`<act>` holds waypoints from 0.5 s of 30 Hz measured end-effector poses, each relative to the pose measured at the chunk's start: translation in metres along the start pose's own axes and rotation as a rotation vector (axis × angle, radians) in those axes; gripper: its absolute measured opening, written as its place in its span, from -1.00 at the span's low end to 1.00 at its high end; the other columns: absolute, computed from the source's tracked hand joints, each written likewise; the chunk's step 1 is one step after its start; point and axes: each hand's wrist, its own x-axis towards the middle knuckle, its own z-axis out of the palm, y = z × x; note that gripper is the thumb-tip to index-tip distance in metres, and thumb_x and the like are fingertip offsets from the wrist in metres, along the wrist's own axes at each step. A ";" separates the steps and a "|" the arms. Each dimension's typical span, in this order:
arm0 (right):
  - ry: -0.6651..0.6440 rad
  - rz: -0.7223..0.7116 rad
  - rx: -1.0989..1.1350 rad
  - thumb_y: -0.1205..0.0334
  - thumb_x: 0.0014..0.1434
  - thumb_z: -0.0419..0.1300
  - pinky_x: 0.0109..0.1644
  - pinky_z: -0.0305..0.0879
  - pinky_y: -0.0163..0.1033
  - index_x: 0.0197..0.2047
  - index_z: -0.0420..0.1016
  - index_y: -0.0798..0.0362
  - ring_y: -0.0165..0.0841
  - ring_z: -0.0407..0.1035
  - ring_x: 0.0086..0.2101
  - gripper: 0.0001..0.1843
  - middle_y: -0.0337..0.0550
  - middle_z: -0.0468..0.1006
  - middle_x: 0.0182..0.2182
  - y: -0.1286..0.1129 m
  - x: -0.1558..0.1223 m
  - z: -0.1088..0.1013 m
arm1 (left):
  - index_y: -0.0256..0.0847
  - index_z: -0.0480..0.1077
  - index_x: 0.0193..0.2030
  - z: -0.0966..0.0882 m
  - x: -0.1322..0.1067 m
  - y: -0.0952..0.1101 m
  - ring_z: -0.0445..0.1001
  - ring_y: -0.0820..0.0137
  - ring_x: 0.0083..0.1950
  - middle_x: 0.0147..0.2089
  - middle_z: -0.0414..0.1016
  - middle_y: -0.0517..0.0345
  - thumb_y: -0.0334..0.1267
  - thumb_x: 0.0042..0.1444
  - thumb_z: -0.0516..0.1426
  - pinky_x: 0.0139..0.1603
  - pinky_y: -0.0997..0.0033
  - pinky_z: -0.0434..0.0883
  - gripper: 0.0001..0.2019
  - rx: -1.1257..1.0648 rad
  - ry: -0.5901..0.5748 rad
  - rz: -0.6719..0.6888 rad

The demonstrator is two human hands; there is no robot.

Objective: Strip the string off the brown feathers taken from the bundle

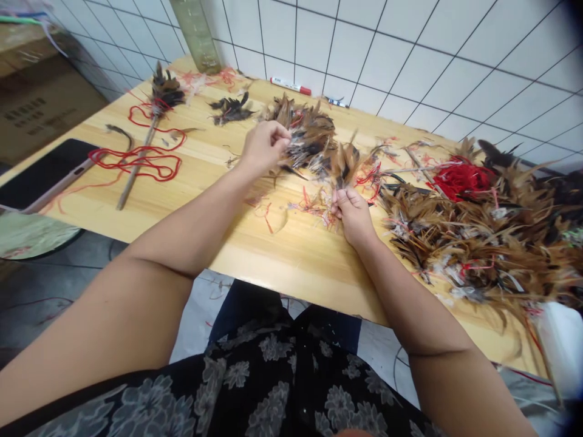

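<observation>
My right hand (354, 213) is closed around the lower ends of a small bunch of brown feathers (344, 162), whose tips point up and away from me. To the left, my left hand (268, 145) hovers at the edge of a loose feather pile (307, 127), thumb and fingers pinched together. What that pinch holds, if anything, is too small to make out. Farther left lies a stick (136, 167) with dark feathers (164, 91) tied at its far end, and red cord (159, 164) loops across it.
A large heap of brown feathers (478, 237) covers the table's right side, with a red bundle (464, 178) on it. A phone (43, 173) lies at the left edge. A red-capped marker (290, 86) and a greenish container (198, 36) are near the tiled wall. Thread scraps (314, 209) litter the wood.
</observation>
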 end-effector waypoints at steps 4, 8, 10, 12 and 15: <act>0.071 0.070 0.074 -0.44 0.26 0.52 -0.40 0.14 -0.32 -0.33 0.41 -0.07 -0.48 0.21 -0.49 -0.34 -0.40 0.35 -0.55 0.005 0.006 -0.001 | -0.08 0.51 -0.26 -0.021 0.020 -0.030 0.61 0.12 0.05 -0.15 0.65 0.07 -0.39 0.15 0.33 0.40 0.12 0.52 -0.87 0.237 0.074 -0.004; 0.073 0.038 0.094 -0.45 0.23 0.55 -0.37 0.17 -0.32 -0.33 0.43 -0.06 -0.49 0.20 -0.51 -0.33 -0.42 0.36 -0.57 0.008 0.007 -0.001 | -0.09 0.52 -0.20 -0.019 0.013 -0.028 0.61 0.07 0.12 -0.01 0.66 -0.03 -0.36 0.21 0.31 0.40 0.07 0.50 -0.91 0.283 0.023 0.009; 0.075 0.021 0.107 -0.47 0.21 0.55 -0.36 0.17 -0.32 -0.33 0.43 -0.05 -0.50 0.20 -0.51 -0.32 -0.43 0.36 -0.58 0.009 0.007 -0.001 | -0.09 0.53 -0.19 -0.013 0.006 -0.021 0.59 0.10 0.08 0.02 0.62 -0.02 -0.37 0.22 0.31 0.36 0.08 0.49 -0.91 0.269 -0.034 0.036; 0.087 0.027 0.117 -0.47 0.24 0.54 -0.38 0.16 -0.33 -0.33 0.42 -0.06 -0.49 0.19 -0.52 -0.31 -0.44 0.35 -0.59 0.008 0.007 0.000 | -0.11 0.53 -0.19 -0.007 0.000 -0.013 0.53 0.16 0.07 -0.04 0.55 0.06 -0.38 0.23 0.32 0.36 0.11 0.45 -0.91 0.240 -0.089 0.062; 0.110 0.055 0.128 -0.46 0.29 0.52 -0.40 0.15 -0.32 -0.34 0.38 -0.07 -0.48 0.19 -0.53 -0.32 -0.45 0.31 -0.60 0.005 0.007 0.001 | -0.15 0.53 -0.19 0.000 -0.007 -0.006 0.44 0.22 0.16 -0.16 0.46 0.15 -0.38 0.30 0.34 0.41 0.17 0.36 -0.91 0.231 -0.158 0.085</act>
